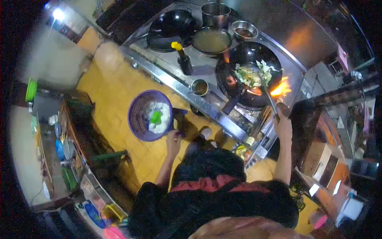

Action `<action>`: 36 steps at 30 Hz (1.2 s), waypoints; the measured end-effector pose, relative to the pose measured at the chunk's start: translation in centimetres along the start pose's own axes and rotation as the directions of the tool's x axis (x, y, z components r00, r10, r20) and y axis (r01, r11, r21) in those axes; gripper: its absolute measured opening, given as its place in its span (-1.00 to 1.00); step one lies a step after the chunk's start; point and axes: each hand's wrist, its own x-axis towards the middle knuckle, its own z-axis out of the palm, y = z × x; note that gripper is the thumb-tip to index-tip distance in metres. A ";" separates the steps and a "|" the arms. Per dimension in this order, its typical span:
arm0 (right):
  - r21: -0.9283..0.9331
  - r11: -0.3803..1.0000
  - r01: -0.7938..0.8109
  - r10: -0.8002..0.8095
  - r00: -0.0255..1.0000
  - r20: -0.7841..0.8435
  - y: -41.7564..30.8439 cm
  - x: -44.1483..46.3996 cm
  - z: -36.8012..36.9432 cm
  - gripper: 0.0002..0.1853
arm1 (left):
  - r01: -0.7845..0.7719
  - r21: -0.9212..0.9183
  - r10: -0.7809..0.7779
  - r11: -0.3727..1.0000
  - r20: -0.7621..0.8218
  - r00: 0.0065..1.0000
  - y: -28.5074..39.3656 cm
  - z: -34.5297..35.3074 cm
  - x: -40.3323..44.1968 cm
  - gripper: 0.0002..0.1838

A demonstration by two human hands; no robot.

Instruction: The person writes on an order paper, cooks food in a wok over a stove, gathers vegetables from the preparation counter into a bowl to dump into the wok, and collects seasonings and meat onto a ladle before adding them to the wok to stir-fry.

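Note:
My right hand [283, 113] is closed around the handle of a long metal ladle [272, 101]. The ladle's far end reaches into a black wok [259, 48] on the stove. Leafy greens [247, 75] lie in the wok and stick out around the ladle. Flames [281, 88] rise at the wok's right edge. Low on the left, my left hand [173, 142] has curled fingers beside the rim of a purple basket [136, 104]. Whether it grips that rim, I cannot tell. White rice [164, 109] and a bright green piece [156, 117] are in the basket.
On the stove stand a dark bottle with a yellow top [184, 63], a small metal cup [199, 87], a second black wok [167, 32], a pan of liquid [213, 41], a metal pot [216, 14] and a metal bowl [245, 30]. Cardboard boxes [318, 161] are at right.

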 end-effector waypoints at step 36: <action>0.998 0.010 0.057 -0.862 -0.505 0.037 -36.0 -48.0 12.4 -0.28 | 0.224 -0.704 -0.720 0.673 -0.694 -0.017 14.0 -17.7 -43.1 -0.62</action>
